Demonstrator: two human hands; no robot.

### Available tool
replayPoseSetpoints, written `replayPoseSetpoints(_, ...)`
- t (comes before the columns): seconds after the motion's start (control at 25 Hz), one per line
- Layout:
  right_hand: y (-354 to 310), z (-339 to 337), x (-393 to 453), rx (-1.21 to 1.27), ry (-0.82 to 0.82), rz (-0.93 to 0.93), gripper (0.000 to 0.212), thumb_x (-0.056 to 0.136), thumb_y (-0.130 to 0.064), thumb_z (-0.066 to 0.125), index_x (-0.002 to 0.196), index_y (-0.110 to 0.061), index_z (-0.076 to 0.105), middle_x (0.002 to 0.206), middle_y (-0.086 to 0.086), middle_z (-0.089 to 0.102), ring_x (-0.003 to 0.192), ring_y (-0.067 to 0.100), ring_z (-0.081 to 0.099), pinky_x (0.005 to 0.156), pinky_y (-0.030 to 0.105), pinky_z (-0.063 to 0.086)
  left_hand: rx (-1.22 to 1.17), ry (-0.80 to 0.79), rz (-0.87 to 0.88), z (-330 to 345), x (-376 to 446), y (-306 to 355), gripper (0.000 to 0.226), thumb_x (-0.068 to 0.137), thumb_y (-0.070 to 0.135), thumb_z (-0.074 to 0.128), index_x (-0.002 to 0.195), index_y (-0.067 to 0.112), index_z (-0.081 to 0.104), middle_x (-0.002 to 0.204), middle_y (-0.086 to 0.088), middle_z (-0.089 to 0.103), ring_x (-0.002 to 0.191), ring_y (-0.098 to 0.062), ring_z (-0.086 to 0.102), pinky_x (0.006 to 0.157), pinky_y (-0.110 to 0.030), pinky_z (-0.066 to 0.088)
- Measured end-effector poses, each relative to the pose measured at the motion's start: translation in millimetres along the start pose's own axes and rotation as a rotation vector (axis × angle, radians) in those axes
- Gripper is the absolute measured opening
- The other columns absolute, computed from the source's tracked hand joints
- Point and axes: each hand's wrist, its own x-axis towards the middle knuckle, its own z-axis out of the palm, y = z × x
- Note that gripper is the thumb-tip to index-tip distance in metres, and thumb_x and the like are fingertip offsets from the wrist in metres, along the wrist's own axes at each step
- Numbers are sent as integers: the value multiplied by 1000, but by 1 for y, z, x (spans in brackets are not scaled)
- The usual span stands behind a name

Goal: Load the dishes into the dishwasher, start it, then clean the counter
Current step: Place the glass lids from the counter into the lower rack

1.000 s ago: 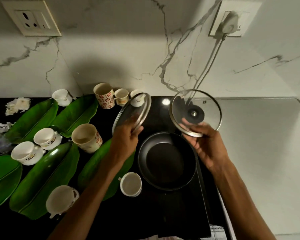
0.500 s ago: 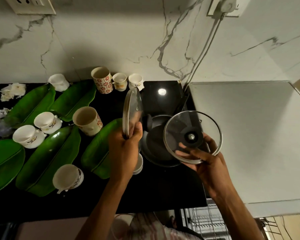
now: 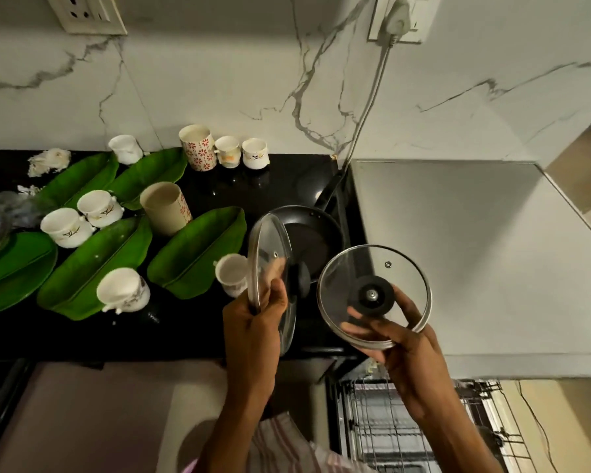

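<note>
Glass lids: one in each of the hands | left hand (image 3: 253, 331) grips the left lid (image 3: 270, 278) by its rim, standing on edge | right hand (image 3: 398, 343) holds the right lid (image 3: 374, 297) by its near rim, tipped up | dishwasher rack (image 3: 420, 428) sits below, just under the right hand, nearer to it | cups (image 3: 67, 227) and pan (image 3: 307, 233) wait on the worktop (image 3: 191, 336).

A white marble-veined wall (image 3: 219, 80) rises behind the worktop, with a switch plate (image 3: 87, 11) at upper left. To the right a white plug (image 3: 400, 17) sits in a socket, its grey cord (image 3: 372, 93) trailing down the wall. Crumpled white paper scraps (image 3: 48, 160) lie at the far left, near the wall.
</note>
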Motion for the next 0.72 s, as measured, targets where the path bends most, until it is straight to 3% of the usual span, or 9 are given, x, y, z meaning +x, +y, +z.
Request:
replayPoseSetpoints(0.12,1,-20,-30,-29,7,7,60,77,7,56,129,-24,55,110,24,69,93,42,70,69,34,59,-12,-3,-33,-1,-42,-9,29,93,13,61,80,35,76,79,-37,58,71,-26,51,66,-40,41)
replayPoseSetpoints(0.32,12,-46,-78,-70,12,26,56,87,11,49,130,-25,54,107,22,71,92,40,70,73,36,60,-2,7,-71,-10,-100,-17,34,93,17,59,71,39,74,76,-14,59,74,-24,49,65,-36,37)
replayPoseSetpoints(0.44,20,-52,-101,-78,26,28,56,86,12,49,130,-23,54,107,20,72,92,39,71,72,36,60,29,7,-80,-18,-120,-21,19,93,21,60,84,31,73,74,-23,63,70,-24,51,65,-39,40)
replayPoseSetpoints(0.52,28,-56,-118,-49,51,26,56,86,12,50,130,-23,54,107,20,72,91,40,71,75,39,60,43,10,-95,-26,-134,-24,14,92,21,60,82,23,69,79,-32,62,67,-26,54,64,-38,44)
replayPoseSetpoints(0.72,56,-62,-159,-41,108,35,59,84,12,51,131,-24,52,108,21,71,95,39,70,75,38,59,80,-72,-128,-54,-161,-32,17,93,20,61,81,19,72,71,-29,60,66,-25,56,68,-36,45)
